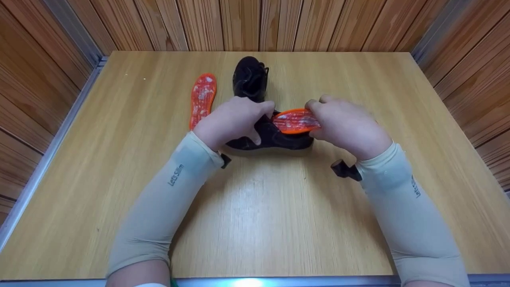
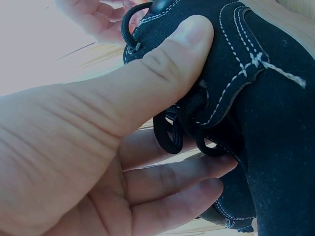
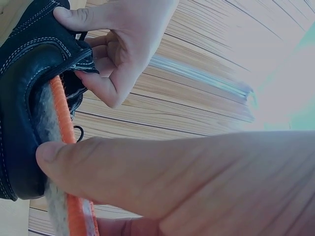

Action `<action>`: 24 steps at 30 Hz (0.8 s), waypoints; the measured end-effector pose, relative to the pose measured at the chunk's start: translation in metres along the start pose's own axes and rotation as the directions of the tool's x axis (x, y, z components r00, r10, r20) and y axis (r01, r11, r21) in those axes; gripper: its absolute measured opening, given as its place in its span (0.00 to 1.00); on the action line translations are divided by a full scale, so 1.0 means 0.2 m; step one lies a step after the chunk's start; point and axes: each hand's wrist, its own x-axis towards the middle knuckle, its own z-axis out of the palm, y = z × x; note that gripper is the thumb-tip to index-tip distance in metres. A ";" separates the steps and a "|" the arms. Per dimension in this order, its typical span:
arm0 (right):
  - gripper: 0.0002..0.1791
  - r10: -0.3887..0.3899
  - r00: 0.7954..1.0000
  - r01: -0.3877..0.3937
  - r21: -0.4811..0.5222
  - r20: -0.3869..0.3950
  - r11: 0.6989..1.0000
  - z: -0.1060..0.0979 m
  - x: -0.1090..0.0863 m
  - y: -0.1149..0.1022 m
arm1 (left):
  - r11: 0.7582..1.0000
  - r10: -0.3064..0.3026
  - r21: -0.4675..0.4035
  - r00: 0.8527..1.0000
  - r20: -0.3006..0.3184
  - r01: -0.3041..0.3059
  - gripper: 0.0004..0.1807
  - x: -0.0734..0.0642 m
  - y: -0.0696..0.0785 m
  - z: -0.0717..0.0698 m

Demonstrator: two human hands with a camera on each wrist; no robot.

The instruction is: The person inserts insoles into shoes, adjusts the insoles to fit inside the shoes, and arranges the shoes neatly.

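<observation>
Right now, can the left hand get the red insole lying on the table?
Probably yes: that red insole lies near the left hand, its far end uncovered, though the hand must likely first release the shoe it holds.

The left sleeve (image 1: 147,211) and right sleeve (image 1: 410,223) are pale, snug and creased near the elbow, with dark lettering (image 1: 175,175), "Let's Slim" on the left. Black fittings (image 1: 346,170) jut out by both wrists. The left hand (image 1: 233,119) and right hand (image 1: 346,125) are bare.
</observation>
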 end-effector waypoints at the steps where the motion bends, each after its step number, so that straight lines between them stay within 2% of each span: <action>1: 0.33 0.000 1.000 0.000 0.000 0.002 1.000 0.00 0.00 0.00 | 1.000 -0.002 0.001 1.000 0.002 0.002 0.30 0.00 0.00 0.00; 12: 0.35 0.000 1.000 -0.001 0.021 0.020 1.000 0.01 0.01 0.01 | 1.000 -0.013 -0.008 1.000 0.024 0.013 0.30 0.00 0.00 -0.01; 21: 0.36 0.009 1.000 -0.009 0.021 0.014 1.000 0.00 0.00 0.01 | 1.000 0.025 -0.012 0.999 -0.024 -0.025 0.30 -0.01 -0.01 0.01; 24: 0.36 0.016 1.000 -0.016 0.021 0.018 1.000 -0.01 -0.01 0.02 | 1.000 0.018 -0.007 1.000 -0.022 -0.018 0.30 -0.01 0.00 0.01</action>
